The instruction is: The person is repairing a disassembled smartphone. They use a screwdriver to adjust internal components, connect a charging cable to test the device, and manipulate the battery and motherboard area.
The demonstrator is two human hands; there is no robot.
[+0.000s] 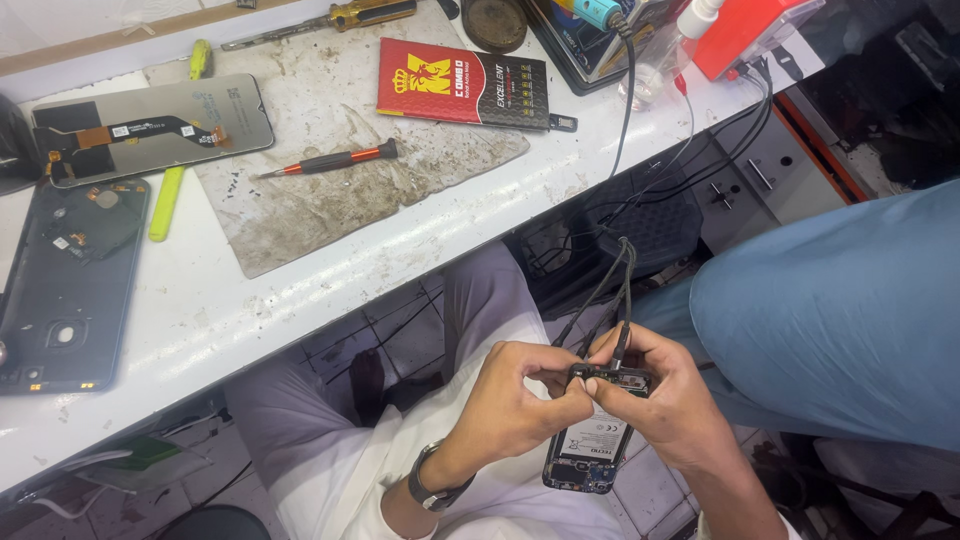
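While we hold it low over the lap, below the edge of the surface [300, 290], the opened phone [592, 440] sits between both hands: left hand [515, 400] clenched around its upper left corner, right hand [665, 405] gripping the top edge from the other side, fingers pressing at the spot where a dark cable [622, 300] enters. Item, wristwatch [432, 487], on the left wrist. Item, phone interior, exposed, with a pale battery label and circuit board showing at the lower end. Item, cable bundle, rising from the phone to the surface above. Risk, as we judge it: the cable is short and taut-looking, so a pull could yank the plug or tip gear off the surface; thumbs bearing on bare parts could bend a connector; held over the floor, the phone could slip and fall. Farther, on the surface: grey worn mat [350, 190]; small red-handled screwdriver [325, 160] on it; red and black box [462, 90]; yellow-green pry tool [170, 190]; loose display panel [150, 128] with flex ribbon; dark back cover [65, 290], cut by the left border. Farthest: larger screwdriver [320, 22], round tin [493, 22], red device [745, 30], all partly cropped. Another person's blue-clad leg [830, 310] stands right. Hidden: what the fingertips press, and the cable's far end.
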